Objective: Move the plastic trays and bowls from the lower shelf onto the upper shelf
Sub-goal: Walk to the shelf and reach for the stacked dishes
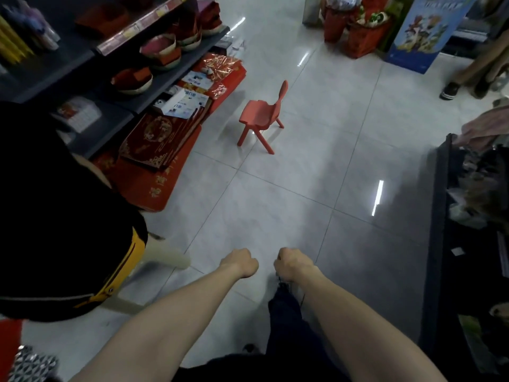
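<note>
Both hands hung over the floor on the near side of the red chair [260, 117]. The left hand [242, 261] and right hand [292, 264] had their fingers curled together into fists, holding nothing that showed. The bowls [161, 51] sat on the shelf [170, 78] left of the chair, well apart from both hands. The chair probably stood close to any path to them and could trip a foot. Another person's dark sleeve [55, 216], near-left of the chair, crowded that side, so a carried stack might get knocked. The glossy floor [303, 166] looked slippery.
</note>
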Tool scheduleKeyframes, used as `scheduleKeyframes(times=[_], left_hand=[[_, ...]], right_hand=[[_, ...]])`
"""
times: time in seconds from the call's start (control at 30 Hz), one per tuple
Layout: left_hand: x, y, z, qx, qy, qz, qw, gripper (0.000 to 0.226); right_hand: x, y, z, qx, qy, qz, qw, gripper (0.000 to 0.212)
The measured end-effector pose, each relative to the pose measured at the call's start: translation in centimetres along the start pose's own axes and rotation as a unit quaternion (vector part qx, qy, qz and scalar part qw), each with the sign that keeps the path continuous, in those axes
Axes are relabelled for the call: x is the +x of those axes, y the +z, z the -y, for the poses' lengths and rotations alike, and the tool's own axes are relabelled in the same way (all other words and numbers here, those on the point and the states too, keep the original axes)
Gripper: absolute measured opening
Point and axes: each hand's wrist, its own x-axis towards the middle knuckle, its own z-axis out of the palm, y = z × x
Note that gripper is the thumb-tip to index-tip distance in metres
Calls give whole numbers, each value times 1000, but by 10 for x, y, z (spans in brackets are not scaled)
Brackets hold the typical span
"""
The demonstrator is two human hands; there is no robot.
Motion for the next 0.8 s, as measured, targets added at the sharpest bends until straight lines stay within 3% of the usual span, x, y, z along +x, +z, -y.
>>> scheduleKeyframes(times=[0.33, 0.53, 0.67, 0.8], left_hand=[[133, -142, -110, -42, -28, -31, 998, 43], [189, -201, -129, -59, -56, -30, 996, 40], [234, -237, -136, -51, -67, -27, 996, 22], [283, -285, -138, -46, -70, -40, 996, 24]], right_hand=[[140, -177, -17, -8, -7, 12, 1000, 38], [204, -245, 2, -21, -30, 29, 999, 41], [247, -280, 27, -39, -52, 44, 997, 43], [300, -322, 62, -63, -64, 40, 995, 42]])
